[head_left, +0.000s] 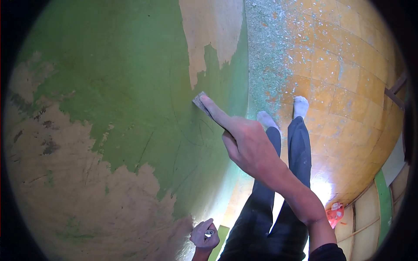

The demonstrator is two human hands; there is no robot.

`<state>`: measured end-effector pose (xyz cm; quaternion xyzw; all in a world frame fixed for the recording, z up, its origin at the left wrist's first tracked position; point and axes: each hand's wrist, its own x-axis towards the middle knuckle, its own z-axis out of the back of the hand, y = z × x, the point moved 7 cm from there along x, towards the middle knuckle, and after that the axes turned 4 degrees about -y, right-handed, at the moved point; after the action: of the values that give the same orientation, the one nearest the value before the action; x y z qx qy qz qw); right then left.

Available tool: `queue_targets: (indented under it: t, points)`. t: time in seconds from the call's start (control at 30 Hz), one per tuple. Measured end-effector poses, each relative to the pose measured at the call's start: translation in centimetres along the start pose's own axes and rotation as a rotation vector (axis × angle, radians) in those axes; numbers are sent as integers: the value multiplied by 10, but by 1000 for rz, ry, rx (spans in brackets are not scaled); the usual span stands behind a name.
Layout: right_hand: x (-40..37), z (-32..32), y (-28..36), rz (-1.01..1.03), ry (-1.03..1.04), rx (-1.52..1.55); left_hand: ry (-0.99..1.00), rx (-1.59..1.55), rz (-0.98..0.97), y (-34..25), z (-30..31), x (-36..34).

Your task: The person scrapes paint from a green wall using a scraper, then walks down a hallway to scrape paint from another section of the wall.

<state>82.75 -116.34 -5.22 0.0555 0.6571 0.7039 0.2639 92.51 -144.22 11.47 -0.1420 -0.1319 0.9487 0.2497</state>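
Observation:
My right hand (pixel 254 145) is closed around a flat metal scraper (pixel 203 104), its index finger stretched along the blade. The blade's end lies at the green painted wall (pixel 130 87), just below a bare beige patch (pixel 213 26); whether it touches the surface is hard to tell. Most of the scraper's handle is hidden in my palm. Down at the bottom, my left hand (pixel 203 235) is curled near the wall. A small pale ring-like bit shows between its fingers, too small to name.
A large stripped beige area (pixel 87 195) with ragged paint edges covers the wall's lower left. Paint flakes (pixel 267 56) lie thick along the wall's foot and scatter over the orange tiled floor (pixel 357 87). My socked feet (pixel 300 106) stand there. A red bag-like thing (pixel 334 214) sits at right.

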Motion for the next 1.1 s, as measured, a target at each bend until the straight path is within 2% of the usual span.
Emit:
queue_targets:
  t: [0.17, 0.27, 0.33, 0.4, 0.43, 0.5, 0.6, 0.63, 0.73, 0.77, 0.87, 0.93, 1.03, 1.1]
  points:
    - [23, 13, -1, 38, -47, -30, 22, -13, 14, -2, -5, 3]
    - [-6, -1, 1, -86, 66, 34, -16, 4, 27, -9, -4, 11]
    - [14, 8, 5, -32, -1, 5, -11, -36, 55, -6, 0, 8]
    - [45, 27, 6, -72, 31, -34, 24, -28, 60, -2, -2, 4]
    - [42, 23, 5, -12, -31, -33, 33, -27, 63, -1, -5, 4]
    - [12, 9, 8, -12, -9, -9, 22, 7, 71, -4, -4, 4]
    - [15, 15, 12, 58, -8, 8, 20, 1, 52, -2, -3, 5]
    - [41, 37, 30, 92, 14, -8, 30, -11, 43, -1, -3, 4]
    - [49, 25, 8, -73, 24, -11, -2, 2, 55, -2, -6, 6]
    - [25, 15, 3, -33, 6, 5, 11, -7, 83, -2, -3, 5]
    - [21, 14, 7, 10, 3, 4, 4, -40, 126, 6, -4, 3]
    - [58, 35, 9, -12, -11, 20, 9, -65, 109, 3, -5, 3]
    - [31, 20, 1, -18, -3, 21, 44, -60, 238, 1, -7, 9]
    - [36, 22, 7, 40, -59, 17, -5, -56, 165, -2, -5, 10]
